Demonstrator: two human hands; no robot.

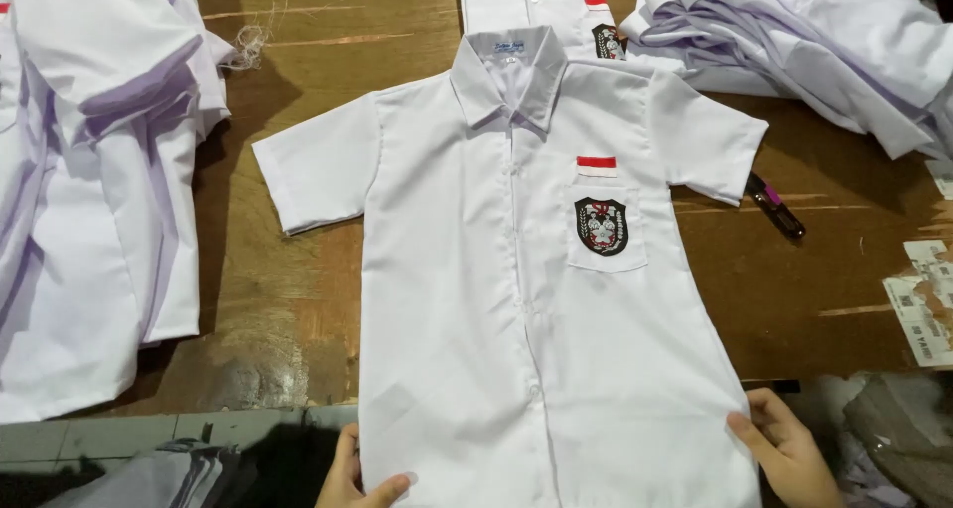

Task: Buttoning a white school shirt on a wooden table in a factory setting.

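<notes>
Wooden table (298,309) bears white shirt (516,319), hands at hem.

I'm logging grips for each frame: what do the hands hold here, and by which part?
Both hold the white shirt by its bottom hem: left hand at one corner, right hand at the other.

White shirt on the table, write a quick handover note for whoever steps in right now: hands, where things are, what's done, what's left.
Left hand: pinches the bottom hem of the white shirt at its left corner.
Right hand: holds the hem's right corner.
Shirt lies face up and flat on the wooden table, buttoned, collar away from you, sleeves spread, pocket badge showing.
Stacks of white shirts sit at left and top right; a dark pen-like tool lies beside the right sleeve.
Done: shirt spread out and smoothed.
Left: no fold yet.
</notes>
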